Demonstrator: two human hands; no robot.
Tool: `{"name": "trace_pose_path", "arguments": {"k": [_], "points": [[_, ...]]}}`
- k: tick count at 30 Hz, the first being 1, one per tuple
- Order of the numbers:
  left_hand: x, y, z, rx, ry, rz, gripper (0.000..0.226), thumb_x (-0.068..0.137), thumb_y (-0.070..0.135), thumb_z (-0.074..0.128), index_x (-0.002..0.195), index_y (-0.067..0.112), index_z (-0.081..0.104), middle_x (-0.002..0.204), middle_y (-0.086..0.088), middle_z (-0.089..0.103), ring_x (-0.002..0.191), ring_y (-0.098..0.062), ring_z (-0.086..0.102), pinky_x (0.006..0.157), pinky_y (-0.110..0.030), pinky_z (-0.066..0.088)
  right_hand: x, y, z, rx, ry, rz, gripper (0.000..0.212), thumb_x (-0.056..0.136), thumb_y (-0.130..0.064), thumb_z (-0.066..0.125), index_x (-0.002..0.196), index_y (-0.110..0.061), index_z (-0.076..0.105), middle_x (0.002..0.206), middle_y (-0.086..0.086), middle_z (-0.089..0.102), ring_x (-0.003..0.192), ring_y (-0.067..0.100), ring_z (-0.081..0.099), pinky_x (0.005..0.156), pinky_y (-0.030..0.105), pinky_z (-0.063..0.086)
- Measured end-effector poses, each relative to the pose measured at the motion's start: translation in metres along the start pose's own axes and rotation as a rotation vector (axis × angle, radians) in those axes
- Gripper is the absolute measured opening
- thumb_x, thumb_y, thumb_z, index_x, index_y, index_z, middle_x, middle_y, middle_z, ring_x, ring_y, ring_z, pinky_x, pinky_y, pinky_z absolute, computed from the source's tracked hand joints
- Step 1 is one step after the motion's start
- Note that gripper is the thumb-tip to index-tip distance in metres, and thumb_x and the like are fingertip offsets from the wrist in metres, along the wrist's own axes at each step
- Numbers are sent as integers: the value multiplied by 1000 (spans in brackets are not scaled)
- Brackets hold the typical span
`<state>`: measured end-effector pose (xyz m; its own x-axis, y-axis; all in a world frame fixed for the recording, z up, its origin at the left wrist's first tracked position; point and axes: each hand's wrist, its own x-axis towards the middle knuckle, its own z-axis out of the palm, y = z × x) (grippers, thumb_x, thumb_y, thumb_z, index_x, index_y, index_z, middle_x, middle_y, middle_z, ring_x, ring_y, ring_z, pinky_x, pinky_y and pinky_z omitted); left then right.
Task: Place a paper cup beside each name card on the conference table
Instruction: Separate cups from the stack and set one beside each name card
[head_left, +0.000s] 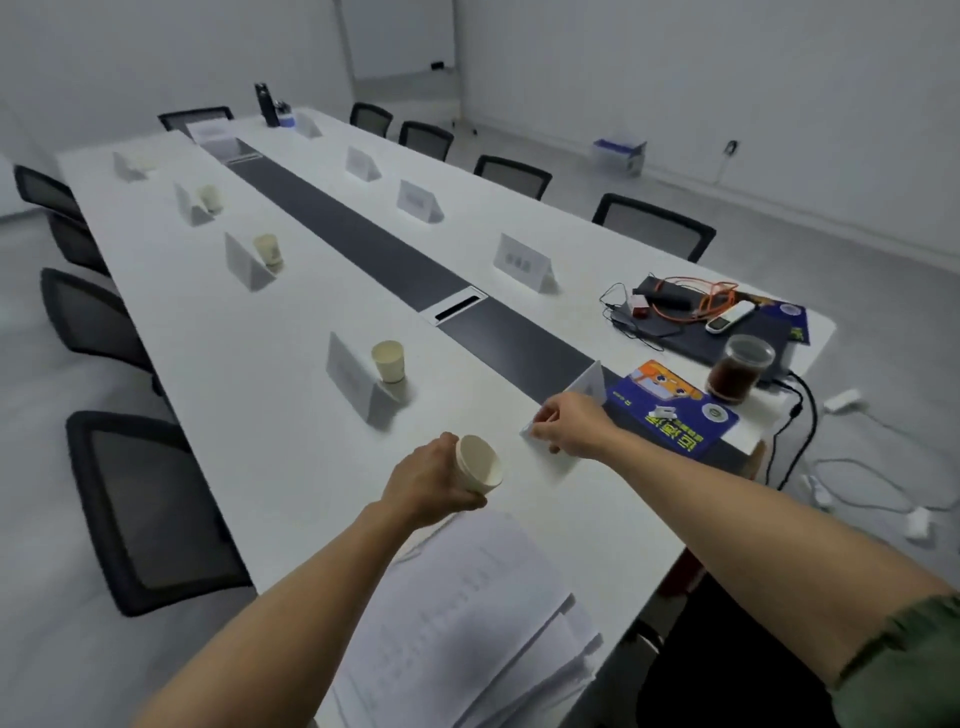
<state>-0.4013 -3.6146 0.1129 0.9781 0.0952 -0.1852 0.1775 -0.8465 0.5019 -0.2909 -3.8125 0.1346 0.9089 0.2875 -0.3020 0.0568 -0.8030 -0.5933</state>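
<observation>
My left hand (434, 480) grips a cream paper cup (479, 465), tilted with its mouth toward me, just above the near end of the white conference table (249, 364). My right hand (566, 423) pinches the near name card (584, 395) at the table's end. Along the left side, each white name card has a cup next to it: the nearest cup (388, 361) stands by its card (353, 382), another cup (268, 250) farther on, a third cup (210, 197) beyond. The right-side cards (522, 261) have no cups.
A stack of papers (467, 613) lies at the near table edge. A blue booklet (670, 410), a lidded dark drink (740, 369), cables and a remote (727, 317) occupy the right end. Black chairs (140, 509) line both sides. A dark strip (363, 244) runs down the table's middle.
</observation>
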Motion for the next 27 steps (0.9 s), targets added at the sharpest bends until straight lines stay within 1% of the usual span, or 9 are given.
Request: {"name": "trace_pose_path", "arguments": {"k": [2, 4, 6, 11, 14, 17, 21, 24, 27], "points": [[5, -12, -8, -15, 34, -44, 70, 63, 45, 84, 119, 22, 50, 113, 1, 64, 98, -23, 58, 77, -35, 49, 17, -17, 9, 7, -37, -42, 22, 87, -32, 75, 96, -12, 74, 86, 3, 75, 72, 16, 74, 70, 33, 60], [9, -24, -14, -32, 58, -87, 71, 62, 44, 85, 120, 22, 50, 113, 2, 64, 97, -22, 58, 78, -36, 50, 33, -36, 21, 18, -114, -89, 23, 87, -30, 75, 95, -9, 74, 86, 5, 74, 70, 15, 73, 59, 28, 56], [15, -34, -19, -46, 74, -119, 73, 62, 44, 86, 122, 24, 50, 115, 3, 64, 98, -20, 58, 80, -38, 52, 50, -53, 33, 18, -198, -135, 24, 86, -29, 76, 93, -6, 74, 84, 7, 74, 67, 15, 70, 54, 25, 52], [33, -48, -29, -79, 112, -182, 71, 62, 42, 86, 121, 25, 50, 112, 4, 64, 96, -20, 59, 77, -36, 52, 89, -81, 53, 35, -325, -196, 20, 84, -24, 78, 91, -5, 74, 76, 3, 70, 64, 12, 66, 52, 22, 48], [46, -53, -33, -75, 102, -203, 71, 63, 41, 87, 122, 25, 50, 113, 4, 65, 96, -20, 60, 77, -36, 52, 111, -89, 62, 47, -367, -211, 14, 82, -17, 79, 87, -4, 74, 77, 8, 72, 62, 13, 65, 49, 21, 46], [64, -58, -37, -70, 103, -228, 71, 62, 41, 87, 121, 26, 50, 112, 4, 65, 95, -20, 61, 77, -36, 53, 133, -92, 69, 68, -394, -222, 7, 81, -12, 77, 83, -7, 73, 82, 14, 74, 64, 16, 65, 50, 22, 47], [83, -61, -31, -80, 69, -254, 71, 63, 40, 86, 122, 24, 51, 111, 4, 65, 95, -21, 61, 77, -37, 53, 153, -83, 74, 94, -422, -212, 9, 80, -7, 75, 74, -11, 70, 71, 7, 69, 61, 16, 62, 52, 23, 48], [96, -59, -22, -92, 40, -260, 69, 62, 39, 86, 120, 24, 52, 108, 5, 65, 93, -21, 62, 77, -40, 54, 164, -71, 72, 78, -439, -203, 6, 81, -5, 73, 77, -8, 72, 69, 7, 68, 57, 15, 60, 51, 22, 47], [109, -60, -15, -110, 7, -282, 63, 63, 39, 85, 114, 25, 52, 104, 4, 65, 89, -21, 62, 74, -38, 55, 178, -63, 64, 90, -429, -165, 7, 82, -2, 68, 83, -5, 74, 75, 10, 69, 59, 17, 61, 53, 22, 50]]}}
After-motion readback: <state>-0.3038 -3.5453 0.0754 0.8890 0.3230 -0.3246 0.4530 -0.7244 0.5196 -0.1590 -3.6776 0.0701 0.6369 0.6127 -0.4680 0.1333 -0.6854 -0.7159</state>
